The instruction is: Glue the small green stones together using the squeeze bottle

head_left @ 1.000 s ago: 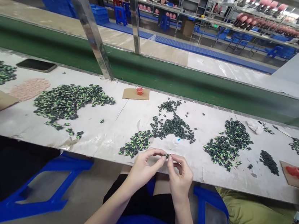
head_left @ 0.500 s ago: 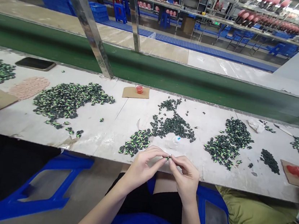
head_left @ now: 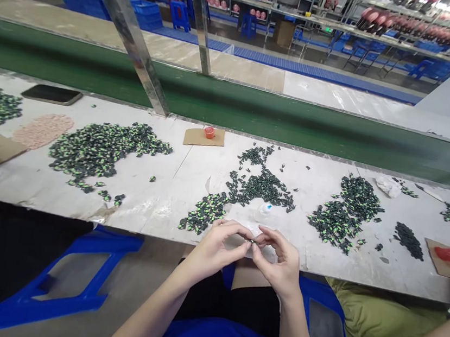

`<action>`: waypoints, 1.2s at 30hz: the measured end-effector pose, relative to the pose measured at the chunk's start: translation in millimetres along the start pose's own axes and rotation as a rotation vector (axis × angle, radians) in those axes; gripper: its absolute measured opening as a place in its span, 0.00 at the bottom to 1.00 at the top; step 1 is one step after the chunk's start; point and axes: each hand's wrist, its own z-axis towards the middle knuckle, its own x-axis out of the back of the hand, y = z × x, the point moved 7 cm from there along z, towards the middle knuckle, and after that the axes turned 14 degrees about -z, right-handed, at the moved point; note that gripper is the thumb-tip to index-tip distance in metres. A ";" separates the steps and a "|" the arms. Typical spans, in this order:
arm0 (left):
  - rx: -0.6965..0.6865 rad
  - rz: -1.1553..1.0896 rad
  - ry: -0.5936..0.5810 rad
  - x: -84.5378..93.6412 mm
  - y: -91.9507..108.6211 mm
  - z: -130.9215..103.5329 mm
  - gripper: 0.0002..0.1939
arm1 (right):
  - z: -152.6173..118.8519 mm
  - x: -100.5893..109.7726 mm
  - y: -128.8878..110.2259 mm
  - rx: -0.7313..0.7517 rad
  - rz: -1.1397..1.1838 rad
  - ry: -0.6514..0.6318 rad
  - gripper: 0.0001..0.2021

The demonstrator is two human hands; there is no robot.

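Note:
My left hand [head_left: 215,249] and my right hand [head_left: 279,260] meet fingertip to fingertip over the near edge of the white table [head_left: 155,203]. Between them they pinch one small dark piece [head_left: 253,242], mostly covered by the fingers. Just beyond the hands stands a small clear bottle with a blue tip [head_left: 264,211]. A pile of black-and-green pieces [head_left: 205,212] lies to the left of it, and a pile of dark pieces [head_left: 261,188] lies behind it.
A red cup [head_left: 209,132] rests on cardboard [head_left: 191,136] at the back. Larger piles lie left [head_left: 96,147] and right [head_left: 339,221]. A phone [head_left: 52,94] is at the back left. Other people's hands show at both edges. Blue stools [head_left: 91,283] flank me.
My fingertips have shifted slightly around the small piece, and my right index finger is more raised. Another person's hand has appeared over the cardboard at the far left.

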 end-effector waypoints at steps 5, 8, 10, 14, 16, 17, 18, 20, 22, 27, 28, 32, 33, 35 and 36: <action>0.033 0.017 0.053 2.9 -0.4 0.4 0.05 | 1.4 -3.0 4.3 -0.027 -0.006 -0.012 0.13; 0.066 -0.015 0.076 1.6 -3.7 -1.4 0.07 | -0.5 -7.5 9.6 -0.070 0.008 -0.029 0.11; 0.079 -0.057 0.091 0.6 -6.7 -2.9 0.07 | -2.2 -10.7 13.5 -0.095 0.029 -0.034 0.11; 0.089 -0.086 0.110 -0.4 -11.9 -5.0 0.08 | -4.9 -15.0 19.5 -0.100 0.044 -0.025 0.11; 0.093 -0.072 0.112 -1.0 -13.8 -5.3 0.08 | -5.8 -15.5 22.8 -0.105 0.044 -0.019 0.11; 0.098 -0.066 0.110 -1.6 -14.8 -5.4 0.08 | -6.2 -15.2 24.5 -0.111 0.048 -0.014 0.10; 0.103 -0.062 0.106 -2.3 -15.9 -5.5 0.09 | -6.6 -14.6 26.3 -0.121 0.053 -0.010 0.10; 0.113 -0.054 0.090 -4.3 -18.2 -5.8 0.10 | -7.4 -13.1 29.5 -0.145 0.059 -0.003 0.10; 0.122 -0.056 0.060 -6.4 -20.6 -6.2 0.14 | -8.3 -12.2 31.4 -0.167 0.056 -0.013 0.10; 0.043 0.035 0.058 5.5 -17.8 -4.4 0.19 | -9.9 6.8 37.4 -0.168 0.008 0.041 0.07; 0.021 0.062 0.081 12.3 -16.4 -3.3 0.18 | -9.5 17.1 41.9 -0.171 -0.022 0.087 0.06; -0.013 0.167 0.223 48.2 -15.2 3.2 0.11 | -6.2 81.6 72.5 -0.281 -0.196 0.459 0.09; -0.016 0.215 0.269 57.7 -15.7 5.5 0.11 | -6.0 99.2 79.3 -0.322 -0.249 0.585 0.11; -0.023 0.326 0.368 74.1 -17.6 11.1 0.09 | -2.4 123.4 86.6 -0.379 -0.363 0.747 0.14; -0.026 0.377 0.411 80.0 -19.2 14.5 0.08 | 1.4 129.6 85.4 -0.371 -0.428 0.785 0.16</action>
